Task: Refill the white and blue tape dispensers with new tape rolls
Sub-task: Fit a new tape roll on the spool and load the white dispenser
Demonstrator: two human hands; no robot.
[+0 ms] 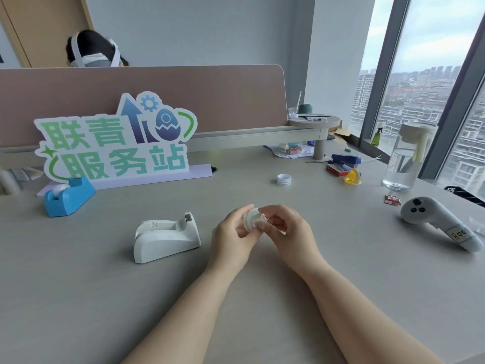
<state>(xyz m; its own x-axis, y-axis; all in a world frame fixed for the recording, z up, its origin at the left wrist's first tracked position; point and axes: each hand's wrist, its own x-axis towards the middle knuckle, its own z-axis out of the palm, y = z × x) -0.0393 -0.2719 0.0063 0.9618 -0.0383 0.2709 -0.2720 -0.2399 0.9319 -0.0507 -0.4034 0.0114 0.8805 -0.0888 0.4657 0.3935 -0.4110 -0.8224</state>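
My left hand [233, 233] and my right hand [284, 227] meet over the middle of the desk and both grip a small white tape roll on its core [252, 220]; fingers hide much of it. To their left stands the white tape dispenser [165, 236], its roll slot showing no roll. Further back left sits the blue tape dispenser [68, 197] with a roll in it. A bare white tape core ring [284, 179] lies on the desk behind my hands.
A green and blue sign [115, 143] stands at the back against the divider. At right lie a white controller [441, 223], a clear water bottle [404, 158], a yellow jelly cup [352, 176], a blue stapler [345, 160] and a small red packet [392, 200].
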